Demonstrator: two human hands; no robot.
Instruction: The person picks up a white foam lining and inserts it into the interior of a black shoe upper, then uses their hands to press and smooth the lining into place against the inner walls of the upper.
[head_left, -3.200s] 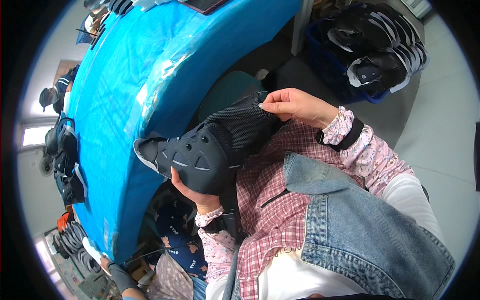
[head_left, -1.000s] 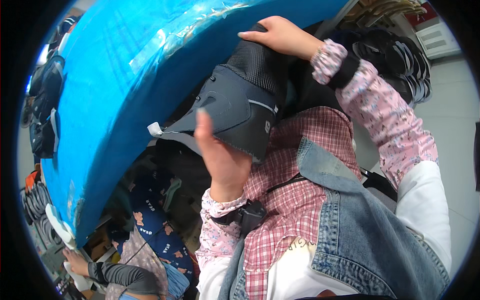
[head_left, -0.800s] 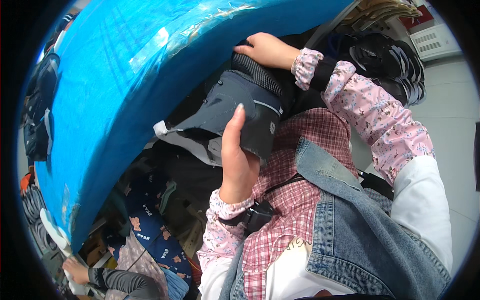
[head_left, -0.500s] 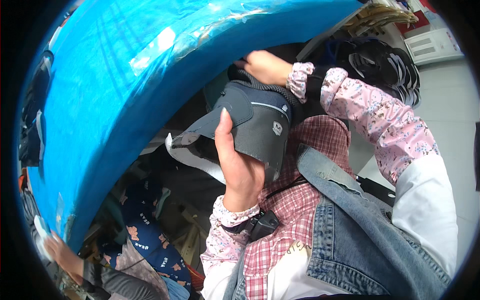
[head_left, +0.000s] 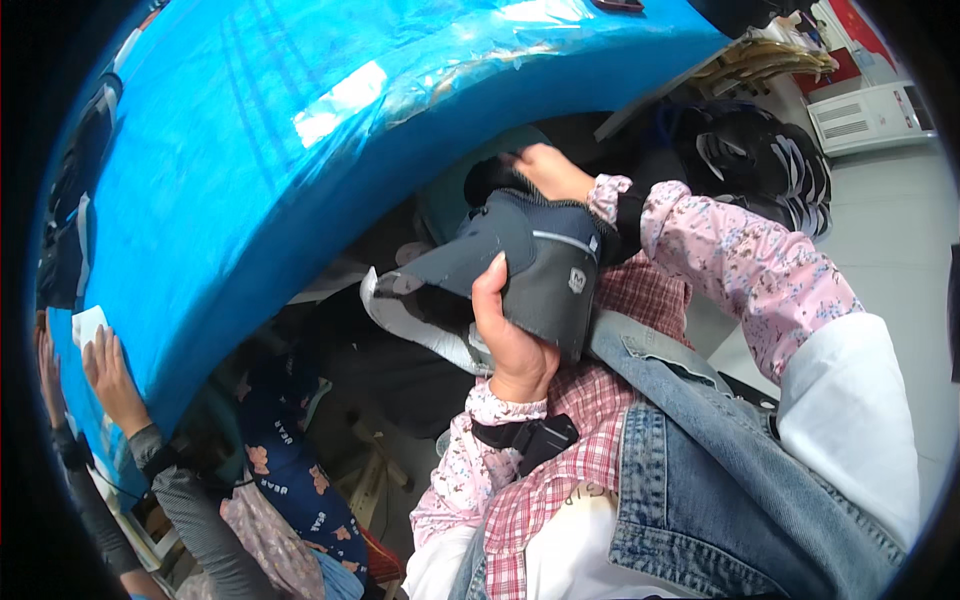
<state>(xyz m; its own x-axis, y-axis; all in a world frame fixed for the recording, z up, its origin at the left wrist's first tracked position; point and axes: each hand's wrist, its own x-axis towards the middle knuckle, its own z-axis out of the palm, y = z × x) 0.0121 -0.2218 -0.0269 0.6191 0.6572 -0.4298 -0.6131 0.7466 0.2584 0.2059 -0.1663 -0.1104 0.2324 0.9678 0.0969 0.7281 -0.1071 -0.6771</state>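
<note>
Both arms are clothed in pink sleeves printed with small flowers. The cuff of the left hand (head_left: pixel 515 345) is gathered into a frill, and a black strap carrying a small black box is fastened just below it on the forearm. A black band is worn at the wrist of the right hand (head_left: pixel 548 172). A red-and-white checked shirt is seen on the chest, covered by a blue denim vest with stitched seams; white cloth is visible at the right shoulder.
</note>
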